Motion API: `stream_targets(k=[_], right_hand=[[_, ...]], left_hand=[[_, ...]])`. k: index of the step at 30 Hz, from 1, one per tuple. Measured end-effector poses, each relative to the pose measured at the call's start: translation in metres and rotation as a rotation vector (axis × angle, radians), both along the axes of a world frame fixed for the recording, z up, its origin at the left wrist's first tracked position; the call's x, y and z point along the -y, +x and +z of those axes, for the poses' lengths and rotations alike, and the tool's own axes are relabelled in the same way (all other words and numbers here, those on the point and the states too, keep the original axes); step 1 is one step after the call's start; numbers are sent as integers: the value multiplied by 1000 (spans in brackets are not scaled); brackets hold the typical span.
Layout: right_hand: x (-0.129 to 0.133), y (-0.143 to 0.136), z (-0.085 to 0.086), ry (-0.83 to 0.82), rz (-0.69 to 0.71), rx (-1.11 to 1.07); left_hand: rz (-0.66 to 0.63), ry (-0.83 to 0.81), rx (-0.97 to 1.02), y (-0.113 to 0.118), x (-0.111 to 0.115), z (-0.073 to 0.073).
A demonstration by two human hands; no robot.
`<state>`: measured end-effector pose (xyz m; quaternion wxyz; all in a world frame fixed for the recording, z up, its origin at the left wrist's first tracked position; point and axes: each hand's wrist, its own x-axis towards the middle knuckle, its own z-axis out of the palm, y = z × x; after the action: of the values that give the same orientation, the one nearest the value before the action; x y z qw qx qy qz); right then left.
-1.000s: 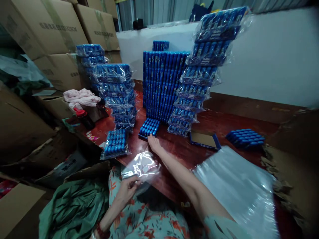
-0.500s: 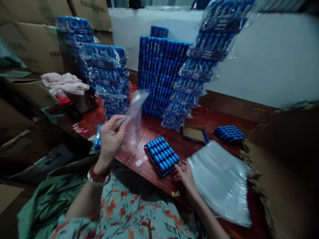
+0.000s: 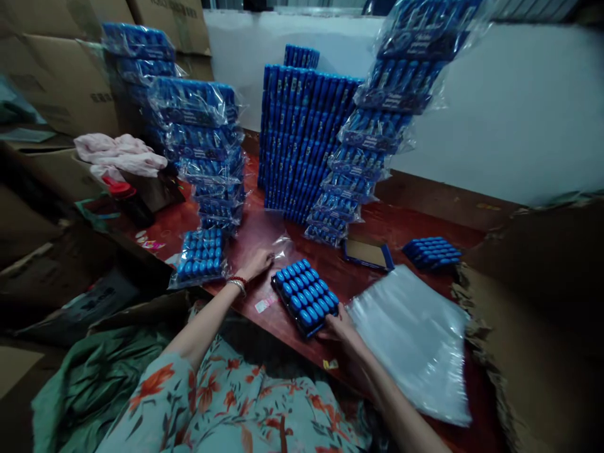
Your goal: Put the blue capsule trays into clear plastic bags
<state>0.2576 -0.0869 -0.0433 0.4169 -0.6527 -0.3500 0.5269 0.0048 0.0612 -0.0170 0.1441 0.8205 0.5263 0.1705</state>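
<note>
My left hand [image 3: 257, 264] is closed on the near edge of a clear plastic bag [image 3: 264, 229], which lies stretched out flat on the red table. Just to its right sits a dark tray of blue oval-topped items [image 3: 306, 292], standing in tight rows. My right hand [image 3: 340, 324] grips that tray at its near right corner, with the fingertips partly hidden. Beside the right forearm lies a pile of clear plastic bags [image 3: 410, 340]. A bagged tray of the same blue items [image 3: 201, 255] rests left of my left hand.
Bagged trays rise in a left stack [image 3: 195, 138] and a tall, leaning right stack [image 3: 372, 132]. Between them stands a block of unbagged blue items [image 3: 306, 138]. An open shallow box [image 3: 368, 253], a small blue group [image 3: 431, 251], a red-lidded bottle [image 3: 129, 201] and cardboard [image 3: 533, 327] surround the table.
My left hand has moved right and down, laying the raised plastic bag onto the table. My right hand has closed on the tray's corner, where its fingers were looser before.
</note>
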Motion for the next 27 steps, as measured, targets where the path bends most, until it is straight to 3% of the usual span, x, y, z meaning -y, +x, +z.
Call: stream_targets(k=[4, 11, 15, 20, 24, 27], right_hand=[[39, 8, 6, -88, -109, -137], [112, 18, 15, -283, -219, -235], [125, 19, 17, -310, -265, -307], [137, 21, 19, -298, -308, -384], [146, 25, 31, -248, -347, -328], [148, 33, 43, -225, -357, -309]], left_hand=[[-1, -83, 99, -12, 5, -17], [-27, -150, 349, -4, 29, -15], [42, -102, 399, -3, 41, -13], [2, -181, 349, 7, 66, -28], [2, -285, 338, 24, 87, -37], [45, -309, 360, 29, 85, -33]])
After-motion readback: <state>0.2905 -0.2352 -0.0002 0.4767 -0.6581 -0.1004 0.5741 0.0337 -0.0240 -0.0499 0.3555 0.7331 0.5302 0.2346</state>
